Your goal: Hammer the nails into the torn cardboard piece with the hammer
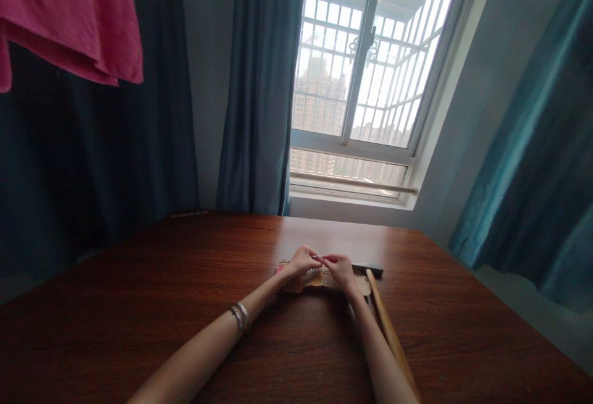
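Near the middle of the brown wooden table (pixel 185 280), my left hand (pixel 303 260) and my right hand (pixel 340 268) meet with fingertips pinched together. Something small and reddish shows between the fingertips, too small to name. Below them lies a patterned, light-coloured piece (pixel 327 277), partly hidden by both hands. A pale flat thing (pixel 364 285) sticks out to the right of my right hand, and a red-edged item (pixel 281 266) shows left of my left hand. Bracelets (pixel 241 316) circle my left wrist.
A long wooden stick (pixel 384 314) runs beside my right forearm towards the near edge. Behind my right hand lies a dark bar (pixel 370 268). Blue curtains (pixel 259 83) and a barred window (pixel 361 70) stand beyond the table; a pink cloth (pixel 78 15) hangs at upper left.
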{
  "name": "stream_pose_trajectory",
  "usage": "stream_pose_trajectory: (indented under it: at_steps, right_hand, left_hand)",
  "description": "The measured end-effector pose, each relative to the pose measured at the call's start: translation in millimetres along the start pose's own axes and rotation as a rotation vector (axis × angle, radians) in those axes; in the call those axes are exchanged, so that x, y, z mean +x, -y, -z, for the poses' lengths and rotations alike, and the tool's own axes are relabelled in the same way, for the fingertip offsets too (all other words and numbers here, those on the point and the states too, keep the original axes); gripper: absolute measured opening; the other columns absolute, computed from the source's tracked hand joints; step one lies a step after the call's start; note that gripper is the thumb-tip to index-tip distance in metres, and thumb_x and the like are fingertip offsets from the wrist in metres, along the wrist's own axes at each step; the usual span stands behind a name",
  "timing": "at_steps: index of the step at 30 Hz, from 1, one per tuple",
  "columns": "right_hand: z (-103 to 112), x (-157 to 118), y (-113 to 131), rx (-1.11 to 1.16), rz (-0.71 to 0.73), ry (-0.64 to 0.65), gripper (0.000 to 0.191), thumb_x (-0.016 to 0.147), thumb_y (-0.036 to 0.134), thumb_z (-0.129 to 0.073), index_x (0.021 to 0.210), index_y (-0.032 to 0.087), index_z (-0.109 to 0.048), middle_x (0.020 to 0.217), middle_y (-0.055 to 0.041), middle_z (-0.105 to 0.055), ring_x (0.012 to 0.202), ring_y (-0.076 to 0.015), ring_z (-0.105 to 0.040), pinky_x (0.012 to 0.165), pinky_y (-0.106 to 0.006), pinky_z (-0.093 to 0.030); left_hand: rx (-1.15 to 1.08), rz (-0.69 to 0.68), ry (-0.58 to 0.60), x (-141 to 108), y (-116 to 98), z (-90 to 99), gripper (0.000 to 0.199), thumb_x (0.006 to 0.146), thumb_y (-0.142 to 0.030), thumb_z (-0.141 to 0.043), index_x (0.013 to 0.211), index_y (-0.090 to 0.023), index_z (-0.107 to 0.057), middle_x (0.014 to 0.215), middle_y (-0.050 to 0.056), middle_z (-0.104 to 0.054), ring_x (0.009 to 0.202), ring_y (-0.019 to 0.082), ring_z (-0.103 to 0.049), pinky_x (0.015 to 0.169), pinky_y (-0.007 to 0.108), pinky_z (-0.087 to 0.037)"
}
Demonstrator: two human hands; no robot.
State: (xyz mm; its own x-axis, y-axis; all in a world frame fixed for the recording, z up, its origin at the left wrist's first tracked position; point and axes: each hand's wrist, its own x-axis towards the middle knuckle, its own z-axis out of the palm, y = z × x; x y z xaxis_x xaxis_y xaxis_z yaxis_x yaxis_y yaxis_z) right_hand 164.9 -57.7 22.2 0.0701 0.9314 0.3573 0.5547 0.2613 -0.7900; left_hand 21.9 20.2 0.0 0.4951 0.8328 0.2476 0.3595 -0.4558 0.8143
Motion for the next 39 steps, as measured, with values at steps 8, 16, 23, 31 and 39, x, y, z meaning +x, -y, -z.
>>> stream_pose_trajectory:
  at_steps: [8,16,23,31,39]
  right_hand:
    - [30.3,2.7,23.9,-0.111,-0.109,0.012,0.027,0.066,0.030,-0.064,0.087,0.015,-0.072,0.081,-0.0087,-0.073,0.074,-0.0211,-0.066,0.065,-0.026,-0.048]
    - [107.4,-109.4,32.6,-0.572,-0.342,-0.091,0.038,0.076,0.036,-0.049,0.106,0.018,-0.064,0.090,-0.0128,-0.068,0.085,-0.0283,-0.064,0.072,-0.036,-0.045]
    - [96.2,-198.9,21.3,-0.718,-0.432,-0.119,0.032,0.080,0.035,-0.045,0.099,0.017,-0.064,0.083,-0.0144,-0.064,0.071,-0.0269,-0.064,0.064,-0.033,-0.044]
    - [117.2,-177.1,31.9,0.044,-0.399,-0.304,0.035,0.064,0.047,-0.062,0.082,0.018,-0.069,0.071,-0.0060,-0.069,0.071,-0.0243,-0.063,0.059,-0.027,-0.045]
    - [92.5,-166.8,67.9,0.764,-0.549,-0.259,0.043,0.057,0.044,-0.075,0.086,0.014,-0.063,0.053,0.0039,-0.054,0.037,-0.0044,-0.041,0.034,-0.017,-0.026]
  left_hand:
    - [-0.015,-0.004,0.035,-2.4,-4.1,3.2,0.027,0.059,-0.029,-0.061,0.071,-0.007,-0.071,0.061,0.003,-0.063,0.059,0.013,-0.053,0.054,0.021,-0.035]
    - [-0.024,0.005,0.050,-6.2,-11.7,4.5,0.024,0.057,-0.025,-0.059,0.069,-0.007,-0.070,0.062,0.004,-0.064,0.059,0.014,-0.054,0.053,0.020,-0.035]
    - [0.033,-0.005,0.039,-8.8,-15.3,6.1,0.025,0.058,-0.026,-0.058,0.071,-0.008,-0.071,0.061,0.003,-0.063,0.059,0.014,-0.054,0.052,0.020,-0.034]
    - [0.015,0.010,0.033,-7.4,-12.7,4.6,0.025,0.057,-0.026,-0.059,0.070,-0.007,-0.071,0.060,0.003,-0.063,0.058,0.013,-0.054,0.053,0.020,-0.035]
    - [0.005,0.017,0.062,-6.2,-10.9,4.8,0.025,0.057,-0.026,-0.059,0.071,-0.008,-0.070,0.062,0.003,-0.063,0.061,0.014,-0.054,0.054,0.020,-0.036]
